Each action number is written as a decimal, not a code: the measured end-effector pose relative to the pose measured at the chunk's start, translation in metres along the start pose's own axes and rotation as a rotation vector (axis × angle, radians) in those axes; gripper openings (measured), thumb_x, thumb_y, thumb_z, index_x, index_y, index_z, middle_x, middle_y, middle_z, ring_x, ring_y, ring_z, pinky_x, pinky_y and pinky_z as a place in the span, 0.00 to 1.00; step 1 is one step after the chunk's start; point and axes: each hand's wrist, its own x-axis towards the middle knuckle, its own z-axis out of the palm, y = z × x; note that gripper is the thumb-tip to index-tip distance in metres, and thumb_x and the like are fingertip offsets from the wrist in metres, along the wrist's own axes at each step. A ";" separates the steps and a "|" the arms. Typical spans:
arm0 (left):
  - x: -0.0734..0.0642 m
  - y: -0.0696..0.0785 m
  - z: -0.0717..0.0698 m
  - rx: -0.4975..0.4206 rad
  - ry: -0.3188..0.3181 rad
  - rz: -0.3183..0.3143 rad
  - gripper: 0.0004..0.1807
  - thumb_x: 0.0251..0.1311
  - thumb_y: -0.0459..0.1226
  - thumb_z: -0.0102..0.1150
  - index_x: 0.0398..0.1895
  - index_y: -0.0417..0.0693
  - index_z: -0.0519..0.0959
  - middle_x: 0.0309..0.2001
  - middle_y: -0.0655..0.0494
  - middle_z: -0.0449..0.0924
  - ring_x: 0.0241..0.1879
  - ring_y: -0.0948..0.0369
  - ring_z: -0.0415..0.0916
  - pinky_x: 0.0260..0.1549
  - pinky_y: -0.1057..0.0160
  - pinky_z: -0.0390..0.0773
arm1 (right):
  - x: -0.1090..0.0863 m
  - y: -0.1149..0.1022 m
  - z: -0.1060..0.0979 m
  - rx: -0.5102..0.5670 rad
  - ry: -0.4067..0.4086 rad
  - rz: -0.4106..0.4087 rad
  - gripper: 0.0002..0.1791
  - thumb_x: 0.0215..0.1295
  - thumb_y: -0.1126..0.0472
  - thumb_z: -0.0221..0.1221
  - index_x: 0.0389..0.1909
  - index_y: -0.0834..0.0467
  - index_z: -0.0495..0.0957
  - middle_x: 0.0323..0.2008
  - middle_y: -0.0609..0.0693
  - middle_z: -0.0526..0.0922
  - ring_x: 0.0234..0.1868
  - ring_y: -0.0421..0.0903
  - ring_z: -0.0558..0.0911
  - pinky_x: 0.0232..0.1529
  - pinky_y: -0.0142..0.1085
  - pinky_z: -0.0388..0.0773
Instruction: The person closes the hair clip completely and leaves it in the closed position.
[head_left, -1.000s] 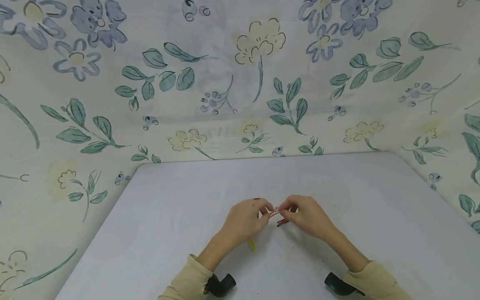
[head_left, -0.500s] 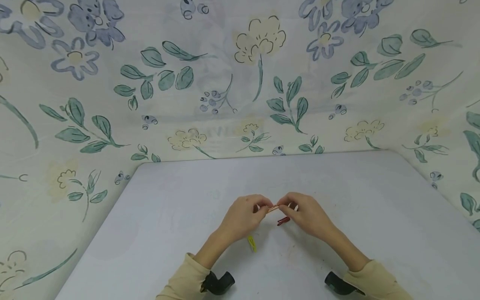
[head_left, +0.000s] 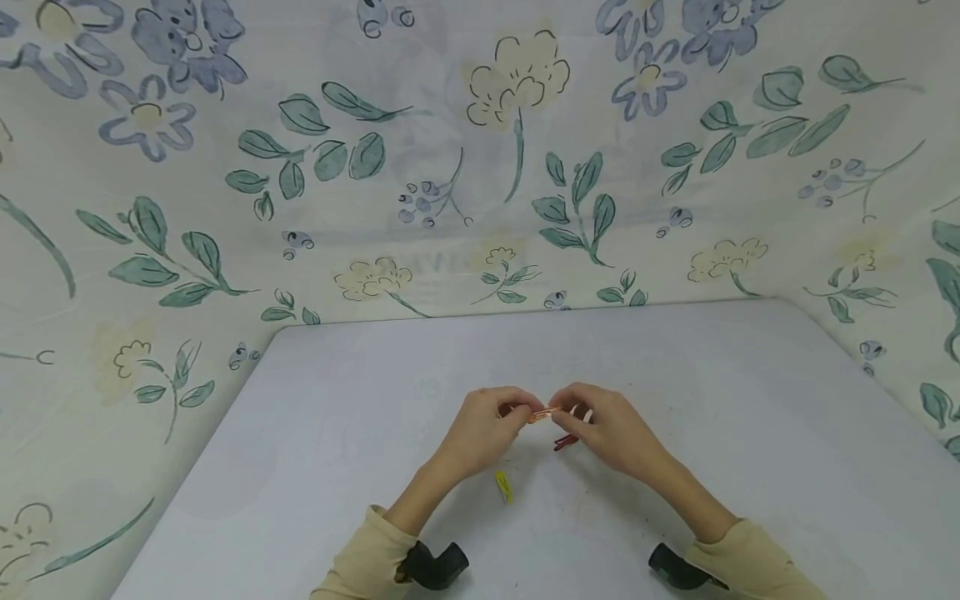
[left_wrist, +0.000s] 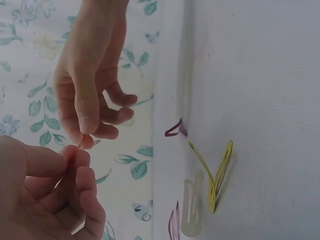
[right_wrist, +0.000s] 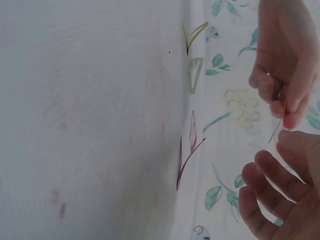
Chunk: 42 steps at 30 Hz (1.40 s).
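Note:
Between the two hands is a small orange snap hair clip [head_left: 542, 414], partly covered by fingertips. My left hand [head_left: 483, 429] pinches its left end between thumb and index finger. At the other end, the thumb and index finger of my right hand [head_left: 613, 427] pinch it, while the other right fingers hang loosely curved in the right wrist view. A dark red hair clip [head_left: 566, 443] lies on the table just below the right hand. Nearer the body lies a yellow hair clip [head_left: 503, 487], its two arms spread apart in the left wrist view.
A whitish, see-through hair clip [left_wrist: 191, 215] and a pink one [right_wrist: 193, 132] also lie on the white table [head_left: 337, 433]. Floral cloth [head_left: 450, 275] rises behind the table. Black devices [head_left: 438, 567] sit at both wrists.
Both hands have risen slightly and their fingertips have shifted along the orange hair clip, showing more of it. More of the yellow clip is uncovered as the left hand moves off it.

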 end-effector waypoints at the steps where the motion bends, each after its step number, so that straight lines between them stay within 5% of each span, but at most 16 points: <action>1: 0.000 0.000 -0.001 -0.018 -0.007 -0.015 0.12 0.68 0.32 0.52 0.41 0.47 0.86 0.37 0.57 0.85 0.30 0.63 0.75 0.30 0.65 0.76 | 0.000 0.000 0.000 -0.010 -0.001 -0.005 0.08 0.65 0.59 0.65 0.44 0.53 0.81 0.34 0.38 0.83 0.33 0.35 0.78 0.33 0.31 0.76; 7: 0.000 0.003 -0.004 -0.079 -0.042 -0.076 0.12 0.69 0.33 0.51 0.42 0.48 0.86 0.37 0.55 0.84 0.28 0.62 0.76 0.28 0.64 0.76 | -0.002 -0.001 0.003 -0.061 0.009 -0.033 0.12 0.62 0.60 0.67 0.47 0.53 0.81 0.34 0.38 0.81 0.31 0.34 0.76 0.29 0.29 0.74; 15: 0.001 0.003 -0.005 -0.101 -0.069 -0.093 0.13 0.68 0.32 0.50 0.43 0.46 0.86 0.38 0.54 0.85 0.28 0.62 0.77 0.29 0.63 0.76 | -0.004 -0.002 0.005 -0.111 0.087 -0.101 0.10 0.61 0.64 0.67 0.43 0.54 0.81 0.35 0.40 0.82 0.30 0.34 0.75 0.27 0.28 0.72; 23: -0.001 0.004 -0.006 -0.093 -0.087 -0.096 0.12 0.68 0.35 0.51 0.45 0.47 0.86 0.39 0.52 0.86 0.31 0.59 0.78 0.30 0.63 0.76 | -0.004 -0.001 0.005 -0.109 0.066 -0.089 0.07 0.64 0.62 0.65 0.42 0.53 0.81 0.33 0.39 0.81 0.29 0.34 0.73 0.28 0.28 0.72; 28: -0.003 0.004 -0.007 -0.040 -0.073 -0.047 0.11 0.66 0.37 0.56 0.45 0.50 0.86 0.42 0.58 0.86 0.37 0.61 0.78 0.33 0.64 0.77 | -0.004 -0.001 0.004 -0.107 0.038 -0.075 0.05 0.68 0.58 0.62 0.42 0.52 0.82 0.34 0.38 0.81 0.31 0.34 0.74 0.29 0.29 0.73; 35: -0.003 0.002 -0.004 0.084 -0.010 0.101 0.08 0.64 0.33 0.58 0.42 0.46 0.86 0.37 0.58 0.85 0.29 0.65 0.73 0.26 0.68 0.74 | -0.004 -0.001 0.003 -0.081 0.017 -0.062 0.07 0.69 0.57 0.61 0.45 0.52 0.83 0.36 0.39 0.82 0.30 0.34 0.74 0.29 0.29 0.72; 42: -0.002 -0.001 -0.004 0.208 0.052 0.127 0.06 0.64 0.33 0.60 0.38 0.49 0.85 0.28 0.64 0.82 0.23 0.67 0.69 0.22 0.70 0.69 | -0.005 -0.002 0.003 -0.054 0.014 -0.061 0.09 0.68 0.56 0.62 0.46 0.51 0.82 0.37 0.38 0.82 0.30 0.33 0.73 0.29 0.29 0.72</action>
